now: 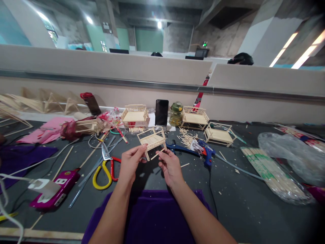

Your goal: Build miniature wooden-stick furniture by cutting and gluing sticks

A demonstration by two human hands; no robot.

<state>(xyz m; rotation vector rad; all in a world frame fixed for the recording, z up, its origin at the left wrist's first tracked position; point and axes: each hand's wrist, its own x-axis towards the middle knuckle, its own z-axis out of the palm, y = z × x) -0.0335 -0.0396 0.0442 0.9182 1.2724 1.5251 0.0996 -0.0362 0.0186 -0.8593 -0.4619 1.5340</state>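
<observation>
A small model bench (152,139) of pale wooden sticks is tilted in the air above the table. My left hand (132,162) is closed on its left side, thumb on the front edge. Between the thumb and fingers of my right hand (169,164) is a short wooden stick (157,154), held against or just in front of the bench's legs; I cannot tell if it touches. Finished-looking model benches (135,116) stand behind, with another (195,118) and a third (220,134) to the right.
Scissors (106,169) and a purple power strip (57,189) lie left. Right are a blue glue gun (207,152), loose sticks (188,138) and bagged sticks (274,174). A phone (161,112) stands upright beside a green-lidded bottle (176,114). A partition (106,64) borders the back.
</observation>
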